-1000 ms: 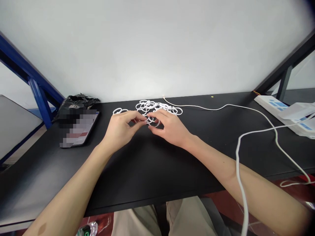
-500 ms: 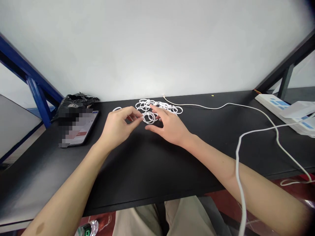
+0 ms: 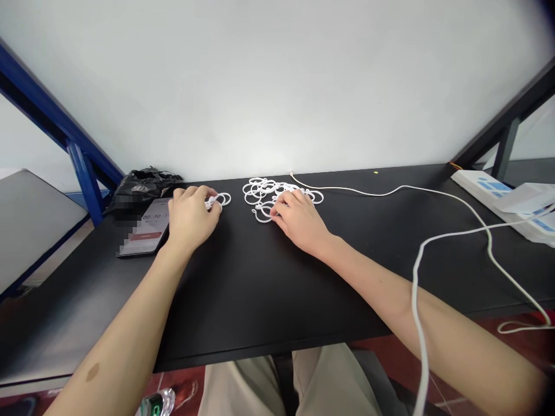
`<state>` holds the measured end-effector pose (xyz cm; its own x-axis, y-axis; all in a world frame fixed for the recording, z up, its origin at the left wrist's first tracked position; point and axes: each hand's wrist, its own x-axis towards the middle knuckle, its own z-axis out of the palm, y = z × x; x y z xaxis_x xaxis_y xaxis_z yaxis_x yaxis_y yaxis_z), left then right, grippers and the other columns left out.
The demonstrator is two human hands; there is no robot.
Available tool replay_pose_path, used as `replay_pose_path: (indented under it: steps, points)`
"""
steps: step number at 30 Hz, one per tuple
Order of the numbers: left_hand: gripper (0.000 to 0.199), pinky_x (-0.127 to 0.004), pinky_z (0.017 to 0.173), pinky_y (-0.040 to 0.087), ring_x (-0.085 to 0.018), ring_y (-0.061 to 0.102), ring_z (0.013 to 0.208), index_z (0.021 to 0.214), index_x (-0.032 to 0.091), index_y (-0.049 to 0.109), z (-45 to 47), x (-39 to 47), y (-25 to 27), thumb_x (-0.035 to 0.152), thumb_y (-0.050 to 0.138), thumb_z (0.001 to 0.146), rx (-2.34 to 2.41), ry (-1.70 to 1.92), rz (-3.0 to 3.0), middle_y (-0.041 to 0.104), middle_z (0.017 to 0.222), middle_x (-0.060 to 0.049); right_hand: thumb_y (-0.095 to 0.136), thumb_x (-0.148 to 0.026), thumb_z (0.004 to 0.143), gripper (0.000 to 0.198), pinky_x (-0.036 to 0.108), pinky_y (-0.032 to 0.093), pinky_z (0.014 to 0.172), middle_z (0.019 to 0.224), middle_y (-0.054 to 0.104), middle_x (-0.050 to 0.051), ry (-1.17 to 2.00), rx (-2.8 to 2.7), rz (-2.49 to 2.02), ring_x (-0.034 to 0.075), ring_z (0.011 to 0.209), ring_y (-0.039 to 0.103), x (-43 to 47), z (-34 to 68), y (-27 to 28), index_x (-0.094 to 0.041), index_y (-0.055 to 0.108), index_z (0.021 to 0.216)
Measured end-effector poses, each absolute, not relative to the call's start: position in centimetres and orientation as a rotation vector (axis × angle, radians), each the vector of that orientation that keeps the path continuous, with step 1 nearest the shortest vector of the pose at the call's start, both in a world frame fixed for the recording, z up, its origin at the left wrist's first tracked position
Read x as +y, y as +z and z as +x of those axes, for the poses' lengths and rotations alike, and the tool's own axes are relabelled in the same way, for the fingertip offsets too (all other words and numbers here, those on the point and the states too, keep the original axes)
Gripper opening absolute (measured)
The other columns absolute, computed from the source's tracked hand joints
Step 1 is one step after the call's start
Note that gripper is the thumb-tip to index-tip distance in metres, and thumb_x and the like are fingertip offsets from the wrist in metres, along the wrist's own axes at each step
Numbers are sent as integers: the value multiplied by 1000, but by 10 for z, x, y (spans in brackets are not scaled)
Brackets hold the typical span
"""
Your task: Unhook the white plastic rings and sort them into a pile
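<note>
My left hand is over the left part of the black table, its thumb and fingers closed around a white ring. Another white ring pokes out just beyond its fingertips. Farther right lies a loose pile of thin white plastic rings, several with a small eyelet. My right hand is at the pile's near side, thumb and forefinger pinched on the edge of a ring. Its fingers hide part of the pile.
Left of my left hand lies a phone with a timer on its screen, a crumpled black plastic bag behind it. A white cable runs along the black table and crosses my right forearm. White-and-blue packages sit far right.
My left hand has moved left, away from the pile, to the separate rings near the phone. My right hand has closed its fingers onto a ring at the pile's front.
</note>
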<state>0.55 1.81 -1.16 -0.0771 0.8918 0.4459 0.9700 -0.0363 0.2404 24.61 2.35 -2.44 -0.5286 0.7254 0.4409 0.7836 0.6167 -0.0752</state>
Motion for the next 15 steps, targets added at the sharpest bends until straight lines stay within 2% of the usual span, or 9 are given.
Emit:
replay_pose_path:
  steps: [3, 5, 9, 15]
  points:
    - [26, -39, 89, 49, -25, 61, 100, 108, 21, 66, 25, 9, -4, 32, 55, 86, -1854, -973, -2418, 71, 108, -7, 51, -19, 96, 19, 39, 44, 86, 100, 62, 10, -158, -2381, -1106, 23, 96, 49, 19, 247, -19, -16, 70, 94]
    - [28, -34, 83, 50, -21, 63, 94, 112, 22, 64, 34, 4, -2, 33, 56, 87, -1787, -1053, -2579, 71, 109, -5, 50, -19, 96, 20, 38, 45, 84, 99, 61, 10, -130, -2374, -1054, 23, 94, 49, 17, 248, -16, -17, 70, 96]
    - [25, -30, 75, 50, -19, 65, 86, 108, 22, 65, 40, 1, -1, 35, 57, 89, -1770, -1109, -2611, 72, 103, -5, 50, -19, 96, 19, 36, 46, 80, 99, 58, 8, -69, -2380, -1005, 21, 92, 48, 15, 248, -15, -20, 69, 97]
    - [22, -27, 72, 50, -17, 65, 80, 102, 22, 68, 38, 0, 4, 36, 62, 86, -1782, -1109, -2616, 73, 97, -3, 53, -20, 95, 16, 34, 46, 78, 102, 57, 7, 0, -2374, -996, 20, 93, 49, 12, 246, -14, -21, 68, 97]
